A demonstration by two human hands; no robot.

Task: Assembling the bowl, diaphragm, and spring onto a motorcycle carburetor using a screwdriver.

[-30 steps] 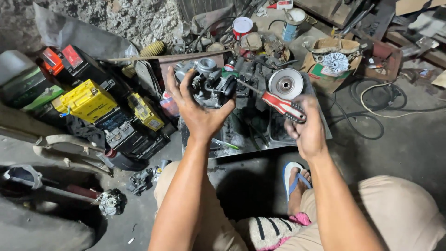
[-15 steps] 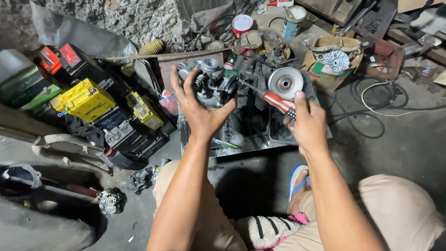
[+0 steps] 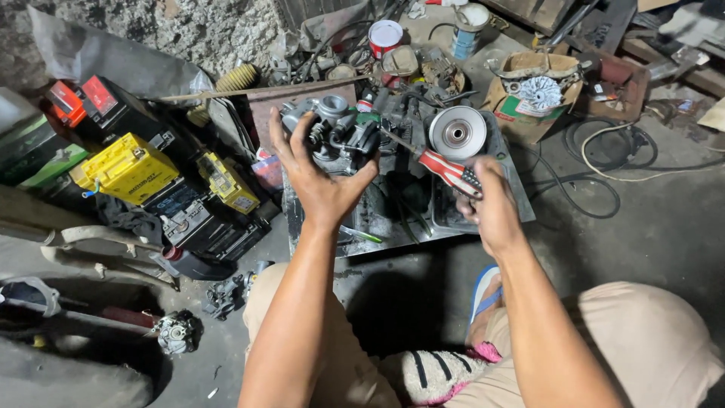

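While I watch: left hand [image 3: 321, 185] grips carburetor [image 3: 336, 136], unopened | right hand [image 3: 491, 211] clenches screwdriver [image 3: 445, 168], tip at 10 o'clock | pulley [image 3: 457, 132] at 1 o'clock.

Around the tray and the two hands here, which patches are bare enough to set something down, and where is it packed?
Bare concrete floor lies right of the metal tray, beyond the cable loop. Another bare patch lies below the tray's front edge. Crowded: the tray, the cans and parts behind it, and the batteries to its left.
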